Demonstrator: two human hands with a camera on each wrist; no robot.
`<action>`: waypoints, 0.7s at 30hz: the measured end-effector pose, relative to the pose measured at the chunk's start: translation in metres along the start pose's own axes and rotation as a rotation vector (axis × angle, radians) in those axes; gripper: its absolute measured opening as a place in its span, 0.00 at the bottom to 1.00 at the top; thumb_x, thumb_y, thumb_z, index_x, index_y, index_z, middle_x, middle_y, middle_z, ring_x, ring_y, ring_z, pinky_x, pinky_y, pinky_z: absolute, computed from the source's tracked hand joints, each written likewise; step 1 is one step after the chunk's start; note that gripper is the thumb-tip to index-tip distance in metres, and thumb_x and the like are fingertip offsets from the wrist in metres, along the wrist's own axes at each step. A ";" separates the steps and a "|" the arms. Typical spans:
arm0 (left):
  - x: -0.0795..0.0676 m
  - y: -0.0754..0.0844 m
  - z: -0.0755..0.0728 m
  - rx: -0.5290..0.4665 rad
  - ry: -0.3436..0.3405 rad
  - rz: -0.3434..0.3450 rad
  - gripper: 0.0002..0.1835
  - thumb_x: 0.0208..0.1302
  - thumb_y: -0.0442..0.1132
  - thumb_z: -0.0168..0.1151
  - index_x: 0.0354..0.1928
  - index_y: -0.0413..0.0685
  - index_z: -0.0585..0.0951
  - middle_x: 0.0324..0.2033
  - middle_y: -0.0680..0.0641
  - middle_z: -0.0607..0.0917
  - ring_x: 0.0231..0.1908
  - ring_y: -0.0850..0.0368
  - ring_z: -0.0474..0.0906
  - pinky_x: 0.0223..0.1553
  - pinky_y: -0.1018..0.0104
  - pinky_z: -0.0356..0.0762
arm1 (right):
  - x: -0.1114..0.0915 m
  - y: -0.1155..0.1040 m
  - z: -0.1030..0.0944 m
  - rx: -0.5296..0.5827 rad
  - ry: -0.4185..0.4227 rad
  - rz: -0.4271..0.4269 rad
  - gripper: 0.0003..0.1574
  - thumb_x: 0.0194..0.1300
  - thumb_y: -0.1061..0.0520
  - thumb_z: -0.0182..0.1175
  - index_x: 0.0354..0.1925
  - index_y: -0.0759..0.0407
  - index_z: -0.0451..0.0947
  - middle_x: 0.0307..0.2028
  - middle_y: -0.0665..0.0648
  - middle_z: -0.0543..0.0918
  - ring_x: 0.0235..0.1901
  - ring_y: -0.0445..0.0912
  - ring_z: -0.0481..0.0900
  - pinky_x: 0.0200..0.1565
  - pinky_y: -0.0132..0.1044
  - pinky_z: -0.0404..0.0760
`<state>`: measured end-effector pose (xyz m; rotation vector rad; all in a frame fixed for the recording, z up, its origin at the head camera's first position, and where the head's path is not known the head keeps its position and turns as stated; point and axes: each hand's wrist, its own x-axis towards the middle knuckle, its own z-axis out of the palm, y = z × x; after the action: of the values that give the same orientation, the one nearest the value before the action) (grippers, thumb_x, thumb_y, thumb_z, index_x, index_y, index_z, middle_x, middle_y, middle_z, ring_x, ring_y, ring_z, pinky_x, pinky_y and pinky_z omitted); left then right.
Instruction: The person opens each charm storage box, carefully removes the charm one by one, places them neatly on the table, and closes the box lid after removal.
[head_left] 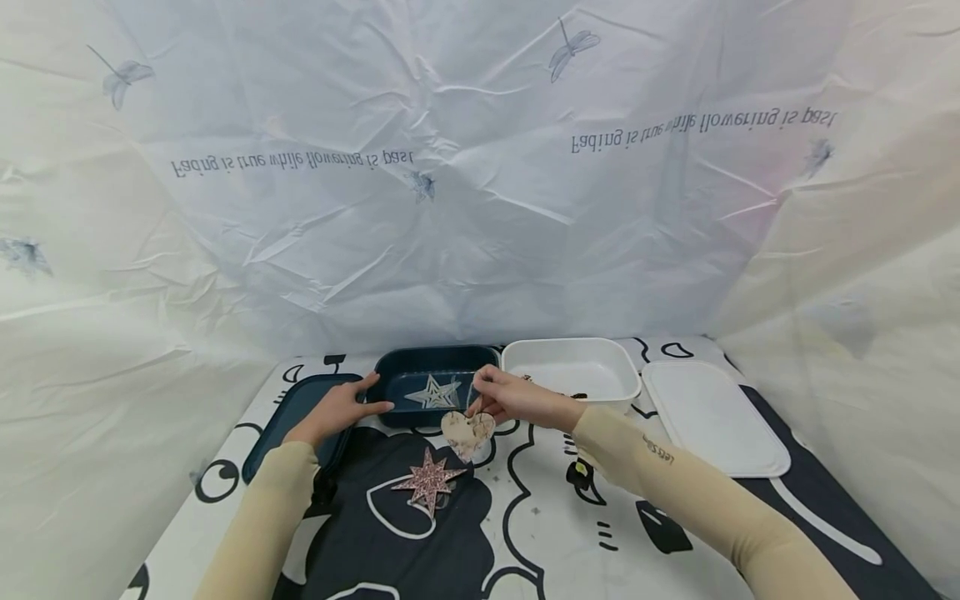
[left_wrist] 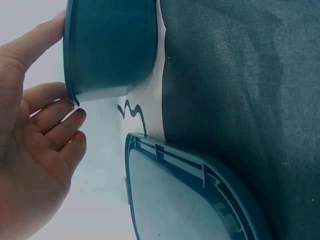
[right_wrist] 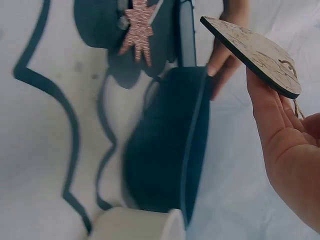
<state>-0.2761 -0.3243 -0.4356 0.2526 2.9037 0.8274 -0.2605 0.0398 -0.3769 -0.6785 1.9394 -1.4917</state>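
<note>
In the head view my right hand [head_left: 517, 396] pinches the twine of a heart-shaped wooden ornament [head_left: 468, 435], which hangs before the front edge of a dark blue container [head_left: 405, 421]. Up close in the right wrist view, the heart [right_wrist: 255, 52] looks pale and printed with a dark edge, beside the fingers. My left hand [head_left: 341, 410] rests at the container's left end, thumb and fingertips on its rim; its other fingers lie loosely bent in the left wrist view. Inside the container lies a silvery star ornament [head_left: 432, 392]. A pink glittery star [head_left: 429, 481] lies on the cloth nearer me.
A white container [head_left: 630, 379] stands right of the blue one, with small dark items partly hidden by my right hand. Its white lid [head_left: 712, 417] lies farther right. Under my left forearm is a dark blue lid [head_left: 288, 417]. A pale printed curtain [head_left: 480, 250] hangs behind.
</note>
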 end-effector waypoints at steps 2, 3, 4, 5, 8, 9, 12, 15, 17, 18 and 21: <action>0.000 0.000 0.000 0.000 -0.001 -0.002 0.53 0.62 0.69 0.62 0.79 0.47 0.57 0.76 0.36 0.58 0.71 0.31 0.59 0.65 0.31 0.62 | 0.001 0.008 0.002 0.007 -0.003 0.012 0.16 0.85 0.49 0.37 0.50 0.61 0.60 0.47 0.61 0.82 0.25 0.45 0.58 0.31 0.36 0.64; 0.000 0.000 0.000 0.000 -0.001 -0.002 0.53 0.62 0.69 0.62 0.79 0.47 0.57 0.76 0.36 0.58 0.71 0.31 0.58 0.65 0.31 0.62 | 0.001 0.012 0.003 0.008 -0.005 0.019 0.16 0.85 0.49 0.37 0.50 0.61 0.60 0.47 0.61 0.82 0.25 0.45 0.58 0.31 0.36 0.64; 0.000 0.000 0.000 -0.001 -0.002 -0.001 0.53 0.62 0.69 0.62 0.79 0.46 0.57 0.76 0.36 0.58 0.71 0.31 0.58 0.65 0.31 0.62 | 0.001 0.015 0.003 0.008 -0.005 0.026 0.16 0.85 0.49 0.37 0.50 0.61 0.60 0.47 0.61 0.83 0.24 0.45 0.57 0.31 0.36 0.63; 0.000 0.000 0.000 -0.002 -0.002 0.000 0.53 0.62 0.69 0.62 0.79 0.46 0.57 0.76 0.36 0.58 0.71 0.31 0.58 0.65 0.31 0.62 | 0.001 0.018 0.004 0.005 -0.008 0.032 0.16 0.85 0.49 0.37 0.51 0.61 0.60 0.47 0.61 0.83 0.24 0.45 0.59 0.31 0.36 0.64; 0.000 0.001 0.000 -0.006 -0.001 0.005 0.53 0.62 0.70 0.62 0.79 0.46 0.57 0.76 0.36 0.58 0.71 0.31 0.59 0.65 0.31 0.62 | 0.001 0.028 0.006 0.018 -0.015 0.057 0.17 0.85 0.49 0.37 0.52 0.63 0.60 0.47 0.61 0.82 0.27 0.45 0.65 0.34 0.39 0.67; 0.000 0.002 -0.001 -0.008 0.000 0.006 0.53 0.62 0.70 0.62 0.79 0.46 0.57 0.76 0.36 0.58 0.71 0.31 0.59 0.65 0.31 0.62 | 0.001 0.031 0.006 0.016 -0.019 0.061 0.18 0.85 0.49 0.38 0.53 0.64 0.60 0.47 0.61 0.82 0.29 0.45 0.68 0.35 0.41 0.69; -0.001 0.003 -0.002 -0.010 0.001 0.009 0.53 0.62 0.69 0.63 0.79 0.46 0.57 0.76 0.36 0.58 0.71 0.30 0.59 0.64 0.31 0.62 | 0.001 0.039 0.007 0.020 -0.023 0.067 0.19 0.85 0.50 0.38 0.55 0.66 0.61 0.47 0.61 0.82 0.34 0.46 0.76 0.39 0.45 0.74; -0.001 0.003 -0.001 -0.009 0.001 0.008 0.53 0.62 0.69 0.63 0.79 0.46 0.57 0.76 0.36 0.59 0.70 0.30 0.60 0.64 0.31 0.63 | 0.002 0.048 0.008 0.027 -0.014 0.074 0.18 0.85 0.50 0.38 0.53 0.64 0.63 0.46 0.61 0.83 0.36 0.47 0.80 0.39 0.44 0.78; -0.001 0.002 0.000 -0.011 0.001 0.007 0.53 0.63 0.69 0.63 0.79 0.46 0.57 0.76 0.36 0.59 0.70 0.31 0.60 0.64 0.31 0.63 | 0.003 0.054 0.008 0.041 -0.004 0.085 0.16 0.84 0.50 0.39 0.52 0.61 0.64 0.45 0.61 0.83 0.35 0.47 0.81 0.37 0.41 0.78; -0.001 0.002 0.000 -0.013 0.001 0.006 0.53 0.63 0.69 0.62 0.79 0.46 0.57 0.76 0.36 0.59 0.70 0.31 0.60 0.64 0.31 0.63 | 0.003 0.057 0.008 0.049 0.000 0.092 0.16 0.84 0.50 0.39 0.52 0.61 0.64 0.44 0.61 0.84 0.33 0.46 0.80 0.36 0.39 0.77; -0.001 0.001 0.001 -0.026 0.000 0.000 0.52 0.63 0.69 0.63 0.79 0.47 0.57 0.76 0.37 0.59 0.70 0.31 0.61 0.64 0.31 0.63 | 0.004 0.063 0.010 0.070 0.006 0.108 0.15 0.84 0.51 0.40 0.52 0.62 0.64 0.43 0.61 0.84 0.31 0.45 0.78 0.34 0.36 0.76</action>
<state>-0.2749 -0.3236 -0.4360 0.2497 2.8907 0.8647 -0.2588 0.0454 -0.4404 -0.5307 1.8878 -1.4896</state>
